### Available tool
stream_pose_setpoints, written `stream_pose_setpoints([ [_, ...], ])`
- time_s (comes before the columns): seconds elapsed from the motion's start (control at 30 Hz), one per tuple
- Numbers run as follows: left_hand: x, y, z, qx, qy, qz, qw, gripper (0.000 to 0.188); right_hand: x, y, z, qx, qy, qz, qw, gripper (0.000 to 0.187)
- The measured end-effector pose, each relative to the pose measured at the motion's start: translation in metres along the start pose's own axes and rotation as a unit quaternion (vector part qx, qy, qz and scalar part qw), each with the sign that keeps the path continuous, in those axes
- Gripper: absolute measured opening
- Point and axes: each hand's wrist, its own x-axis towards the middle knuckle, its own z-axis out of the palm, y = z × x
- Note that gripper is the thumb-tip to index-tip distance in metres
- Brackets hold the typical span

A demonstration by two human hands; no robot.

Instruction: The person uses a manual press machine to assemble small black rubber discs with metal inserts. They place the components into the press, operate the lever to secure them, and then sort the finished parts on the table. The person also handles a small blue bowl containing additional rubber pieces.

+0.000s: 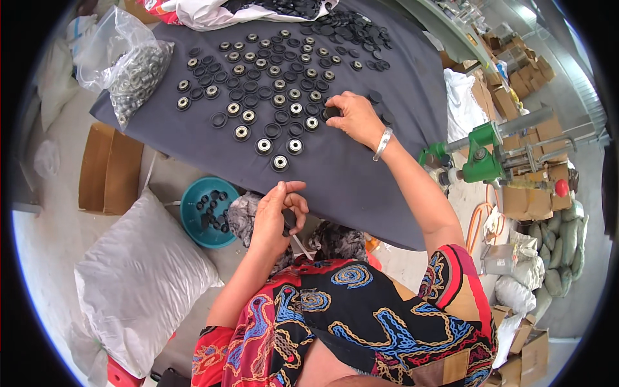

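My right hand (356,119), with a silver bangle at the wrist, reaches over the dark cloth-covered table (213,145). Its thumb and fingers pinch a black round cap (332,112). Just left of it lie many black rings (218,120), and several have shiny metal bearings (279,162) seated in them. My left hand (278,213) hovers off the table's near edge, index finger stretched out and the other fingers curled round a dark round piece (289,221), apparently another black cap, partly hidden by the fingers.
Loose black caps (351,29) are heaped at the table's far side beside a white sack (200,14). A clear bag of metal parts (138,71) sits at the far left corner. Below are a teal basin (191,219) and a stuffed white sack (138,277). A green press (480,155) stands right.
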Motion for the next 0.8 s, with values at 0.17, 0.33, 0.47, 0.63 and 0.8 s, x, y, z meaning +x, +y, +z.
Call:
stream_pose_setpoints([
  [0.17,-0.001,0.0,-0.003,-0.003,0.0,0.005,1.0,0.042,0.009,0.003,0.005,-0.054,-0.012,-0.004,0.998,0.034],
  [0.33,-0.002,0.0,-0.004,-0.009,-0.001,0.01,1.0,0.044,-0.004,-0.005,-0.001,-0.087,-0.039,-0.003,0.995,0.03],
  [0.47,-0.008,0.003,0.0,-0.057,0.011,0.003,0.998,0.047,-0.047,-0.007,-0.005,-0.06,-0.028,0.022,0.998,0.031],
  [0.63,-0.004,0.0,0.007,-0.067,0.011,-0.011,0.998,0.056,-0.084,-0.051,-0.011,-0.169,0.083,-0.119,0.975,0.029],
  [0.8,-0.015,0.0,0.023,-0.034,0.066,-0.015,0.997,0.058,-0.118,-0.118,0.016,0.079,-0.049,-0.265,0.96,0.038],
])
